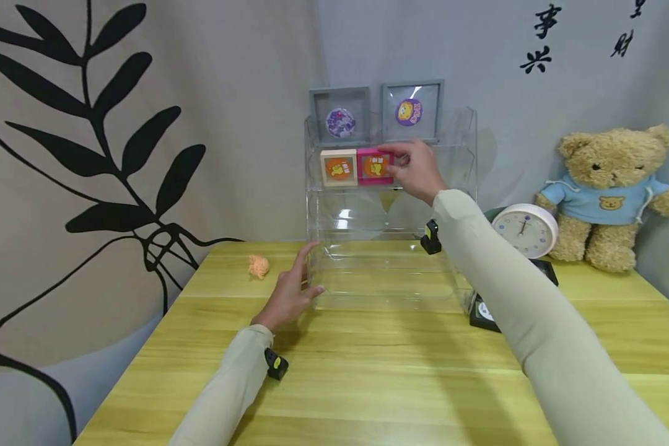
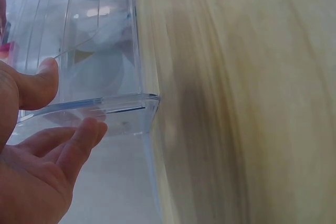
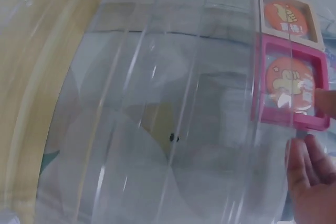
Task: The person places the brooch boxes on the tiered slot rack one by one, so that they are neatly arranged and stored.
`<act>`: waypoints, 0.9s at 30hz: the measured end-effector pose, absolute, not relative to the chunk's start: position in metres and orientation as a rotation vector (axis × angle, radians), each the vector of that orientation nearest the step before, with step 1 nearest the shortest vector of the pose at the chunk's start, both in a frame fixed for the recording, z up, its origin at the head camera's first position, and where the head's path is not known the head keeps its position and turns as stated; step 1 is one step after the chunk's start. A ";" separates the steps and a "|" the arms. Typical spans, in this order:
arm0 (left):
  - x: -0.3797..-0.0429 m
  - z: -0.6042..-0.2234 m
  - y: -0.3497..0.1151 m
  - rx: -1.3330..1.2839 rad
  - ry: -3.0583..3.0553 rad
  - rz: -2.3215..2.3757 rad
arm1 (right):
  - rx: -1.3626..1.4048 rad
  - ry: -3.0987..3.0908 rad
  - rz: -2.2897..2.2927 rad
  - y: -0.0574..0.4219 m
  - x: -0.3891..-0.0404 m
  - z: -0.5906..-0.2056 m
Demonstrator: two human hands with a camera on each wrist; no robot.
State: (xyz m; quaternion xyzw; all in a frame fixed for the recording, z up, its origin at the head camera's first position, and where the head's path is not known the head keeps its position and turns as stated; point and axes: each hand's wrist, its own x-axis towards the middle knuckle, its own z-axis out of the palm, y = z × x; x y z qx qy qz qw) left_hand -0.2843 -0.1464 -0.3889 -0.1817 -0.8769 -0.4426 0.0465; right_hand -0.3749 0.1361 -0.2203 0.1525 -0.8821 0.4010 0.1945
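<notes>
A clear stepped display stand (image 1: 387, 282) stands on the table. On one of its upper tiers, a pink-framed display case (image 1: 375, 179) with an orange thumbs-up badge sits beside a cream-framed one (image 1: 337, 181). My right hand (image 1: 418, 172) holds the pink case (image 3: 265, 77) by its upper right part; one finger (image 3: 326, 102) overlaps its front in the right wrist view. Low at the stand's left side, my left hand (image 1: 287, 297) rests with thumb and fingers spread about the side edge. In the left wrist view, the left thumb (image 2: 44, 85) and fingers lie either side of that edge.
Two grey-framed cases (image 1: 340, 93) with round badges stand on the top tier. An orange fuzzy ball (image 1: 259, 266) lies left of the stand. To the right are a white clock (image 1: 526, 230), a teddy bear (image 1: 613, 186) and a black-framed case (image 1: 482, 319). A wall rises behind.
</notes>
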 end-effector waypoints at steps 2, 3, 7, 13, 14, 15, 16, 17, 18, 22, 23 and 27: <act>-0.284 -0.389 -0.146 -0.556 -2.682 -1.355 | 0.446 -2.474 1.097 0.142 -0.370 -0.222; -0.284 -0.389 -0.146 -0.557 -2.682 -1.358 | 0.453 -2.474 1.083 0.145 -0.366 -0.223; -0.284 -0.389 -0.146 -0.550 -2.680 -1.357 | 0.509 -2.433 1.039 0.161 -0.351 -0.225; -0.285 -0.390 -0.144 -0.561 -2.677 -1.337 | 0.541 -2.405 0.956 0.195 -0.315 -0.231; -0.285 -0.390 -0.143 -0.567 -2.678 -1.336 | 0.540 -2.417 0.939 0.202 -0.308 -0.234; -0.286 -0.390 -0.143 -0.570 -2.679 -1.332 | 0.538 -2.438 0.928 0.209 -0.301 -0.237; -0.286 -0.390 -0.143 -0.570 -2.679 -1.333 | 0.537 -2.464 0.918 0.216 -0.293 -0.240; -0.286 -0.390 -0.143 -0.569 -2.677 -1.339 | 0.533 -2.490 0.898 0.224 -0.287 -0.245; -0.286 -0.390 -0.143 -0.566 -2.676 -1.336 | 0.525 -2.518 0.887 0.232 -0.280 -0.249; -0.286 -0.388 -0.144 -0.568 -2.662 -1.347 | 0.489 -2.568 0.821 0.263 -0.263 -0.272; -0.286 -0.388 -0.144 -0.569 -2.660 -1.350 | 0.490 -2.566 0.803 0.271 -0.261 -0.279; -0.285 -0.390 -0.144 -0.564 -2.671 -1.342 | 0.504 -2.585 0.758 0.296 -0.254 -0.308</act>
